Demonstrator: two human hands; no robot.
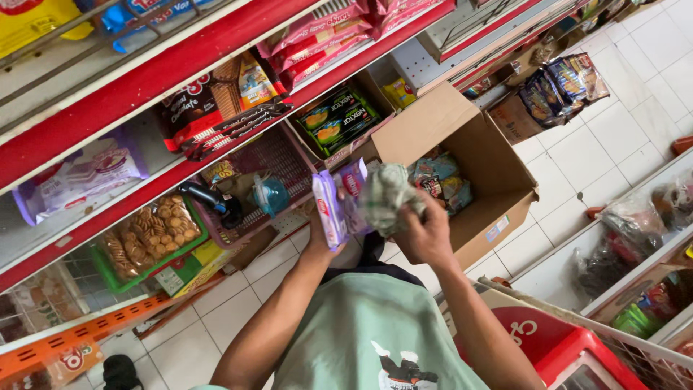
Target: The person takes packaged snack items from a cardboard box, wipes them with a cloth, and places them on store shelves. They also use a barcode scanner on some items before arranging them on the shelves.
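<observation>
**A:** From the head camera, what are the hands doing?

**B:** The left hand (323, 235) is closed around a stack of flat purple-and-white packets (339, 206), held upright at chest height. The right hand (424, 235) is clenched on a crumpled grey-green cloth (388, 195), which presses against the packets' near face. Both sit above the person's green shirt (368, 332), in front of the open cardboard box (462, 173).

**A:** What could go wrong from here?

**B:** My guess — the packets are slick and stacked loosely, so the cloth's push could slide one out of the grip. It would drop to the white tiled floor (577, 159) or into the box, which already holds colourful packs.

**A:** And around them?

**B:** Red-edged shelves (144, 87) run along the left. On them are a purple wafer pack (79, 177), chocolate biscuit packs (209, 108) and a small box of green packets (338, 119). Lower down there is a green tray of round biscuits (148, 235) and a pink basket (271, 170) with a dark bottle-like item in it. A pile of dark snack bags (559, 83) lies on the floor beyond the box.

**A:** Anything in the way?

**B:** The box flap juts up between the hands and the lower shelf, and a red basket (556, 347) sits close at the person's right side — tight quarters.
</observation>
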